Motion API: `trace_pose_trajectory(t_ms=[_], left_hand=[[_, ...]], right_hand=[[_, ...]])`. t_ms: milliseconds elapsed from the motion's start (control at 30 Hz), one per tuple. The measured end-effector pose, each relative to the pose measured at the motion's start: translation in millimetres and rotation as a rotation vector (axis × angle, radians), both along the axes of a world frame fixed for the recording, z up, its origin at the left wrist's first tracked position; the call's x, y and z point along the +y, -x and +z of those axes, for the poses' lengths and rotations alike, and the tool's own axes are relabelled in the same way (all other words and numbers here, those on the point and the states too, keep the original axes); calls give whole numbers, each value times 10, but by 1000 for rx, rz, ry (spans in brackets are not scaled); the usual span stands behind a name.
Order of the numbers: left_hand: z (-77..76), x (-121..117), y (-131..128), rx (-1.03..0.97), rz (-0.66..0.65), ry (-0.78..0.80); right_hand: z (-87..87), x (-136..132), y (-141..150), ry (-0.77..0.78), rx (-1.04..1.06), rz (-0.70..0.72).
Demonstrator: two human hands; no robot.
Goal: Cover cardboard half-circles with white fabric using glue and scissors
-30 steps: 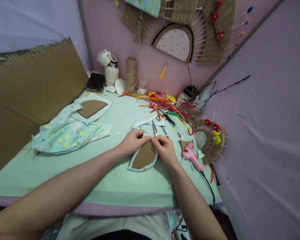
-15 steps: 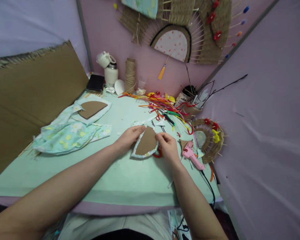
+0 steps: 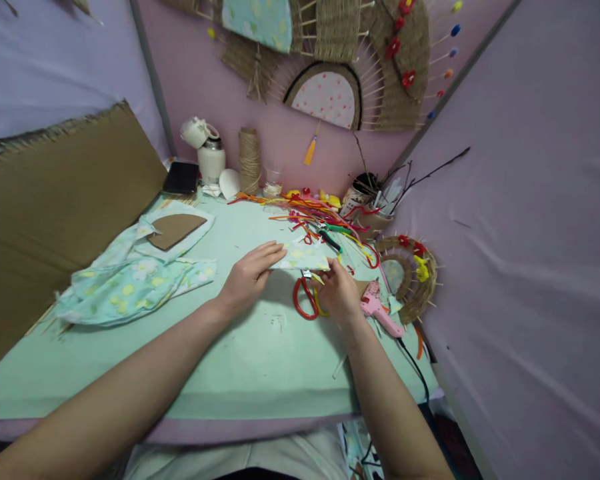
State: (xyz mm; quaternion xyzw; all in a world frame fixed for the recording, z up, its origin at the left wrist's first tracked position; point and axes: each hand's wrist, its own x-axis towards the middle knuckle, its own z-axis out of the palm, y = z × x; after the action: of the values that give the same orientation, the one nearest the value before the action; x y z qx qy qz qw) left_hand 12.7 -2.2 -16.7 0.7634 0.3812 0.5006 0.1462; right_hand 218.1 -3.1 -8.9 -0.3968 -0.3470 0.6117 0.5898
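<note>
Between my two hands a fabric-covered cardboard piece (image 3: 305, 256) is held above the table, its pale green floral cloth side showing and its bare cardboard side hidden. My left hand (image 3: 253, 270) grips its left end, fingers lying over the top. At the right corner my right hand (image 3: 339, 288) pinches it. Just below the piece lie scissors (image 3: 305, 300) with red and yellow handles, partly covered by my right hand. To the left, a bare cardboard wedge (image 3: 177, 231) rests on spread floral fabric (image 3: 135, 287).
A pink glue gun (image 3: 380, 312) with a black cord lies right of my right hand, near a round woven twine piece (image 3: 420, 287). Coloured pipe cleaners (image 3: 320, 213) and pliers (image 3: 330, 239) lie behind. Twine spool (image 3: 249, 160), bottle (image 3: 211, 163) and phone (image 3: 181, 178) line the back; a cardboard sheet (image 3: 65, 220) stands left.
The piece has been turned over from its cardboard side to its floral side and raised slightly. The scissors' handles are now more visible beneath it. The camera view has shifted a little.
</note>
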Motion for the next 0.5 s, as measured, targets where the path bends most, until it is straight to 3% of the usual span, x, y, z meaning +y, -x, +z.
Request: trace_pose_trajectory(t_ms=[133,333,400,500], left_hand=[[-24,20,12,77,22,-98],[30,-35,-17,95,-15,0],[53,-39,-22,4,-10,63],[88,4,-7,-376,-5,315]], right_hand=[[32,12,-27,78,-37,58],[30,-25,-17,65,-148,27],[16,-16,-42,36,-177,-25],[-8,12,-93,-4,-207,-114]])
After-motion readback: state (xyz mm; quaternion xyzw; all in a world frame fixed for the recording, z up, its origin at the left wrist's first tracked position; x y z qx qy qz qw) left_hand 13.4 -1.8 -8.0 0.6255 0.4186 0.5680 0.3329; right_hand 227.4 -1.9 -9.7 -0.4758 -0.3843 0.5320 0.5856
